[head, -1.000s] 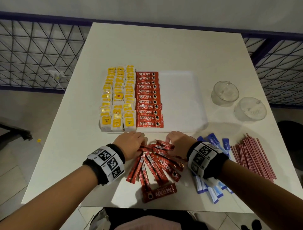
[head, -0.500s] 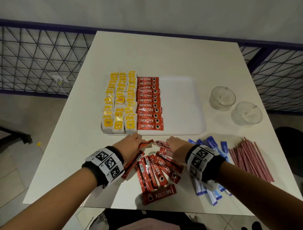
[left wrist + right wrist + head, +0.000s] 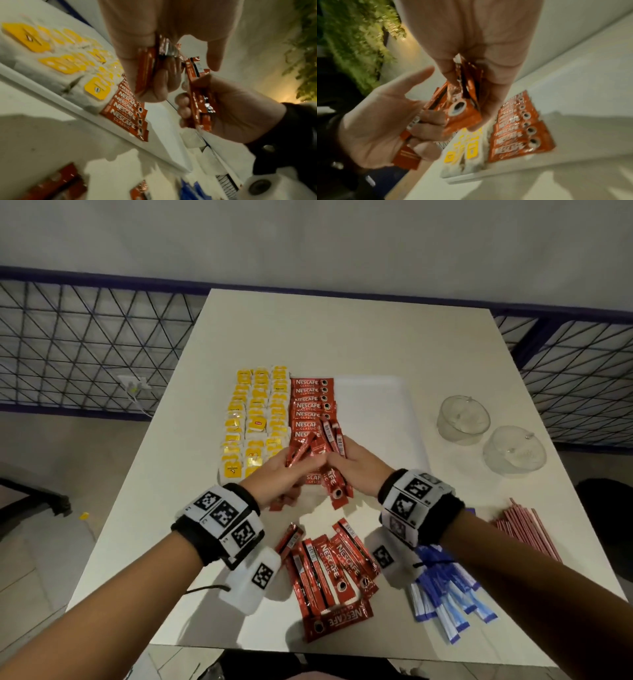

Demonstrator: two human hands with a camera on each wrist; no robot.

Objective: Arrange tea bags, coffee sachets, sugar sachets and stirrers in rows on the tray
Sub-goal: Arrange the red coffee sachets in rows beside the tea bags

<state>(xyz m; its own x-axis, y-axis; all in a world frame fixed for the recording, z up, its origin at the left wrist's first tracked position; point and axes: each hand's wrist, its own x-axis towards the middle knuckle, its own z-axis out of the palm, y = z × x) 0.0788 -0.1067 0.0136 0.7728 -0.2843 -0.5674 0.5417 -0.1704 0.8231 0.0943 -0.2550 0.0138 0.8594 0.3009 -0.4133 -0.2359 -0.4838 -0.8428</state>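
Both hands hover over the near edge of the white tray [image 3: 376,412], each gripping a bunch of red coffee sachets. My left hand [image 3: 291,470] holds a few sachets [image 3: 301,450] angled up to the right. My right hand [image 3: 342,463] holds a fanned bunch [image 3: 334,436] beside them, and the two bunches meet. The wrist views show the left-hand sachets [image 3: 147,67] and the right-hand sachets [image 3: 462,108] pinched between thumb and fingers. On the tray lie rows of yellow tea bags [image 3: 257,419] and one row of coffee sachets [image 3: 310,395].
Loose coffee sachets [image 3: 329,570] lie on the table near its front edge. Blue sugar sachets [image 3: 445,594] lie to their right, and red stirrers [image 3: 527,525] further right. Two upturned glass bowls [image 3: 462,419] [image 3: 513,451] stand right of the tray. The tray's right half is bare.
Both hands have risen from the loose pile on the table, each taking up sachets, and moved forward over the tray's near edge. Fewer sachets are left in the pile.
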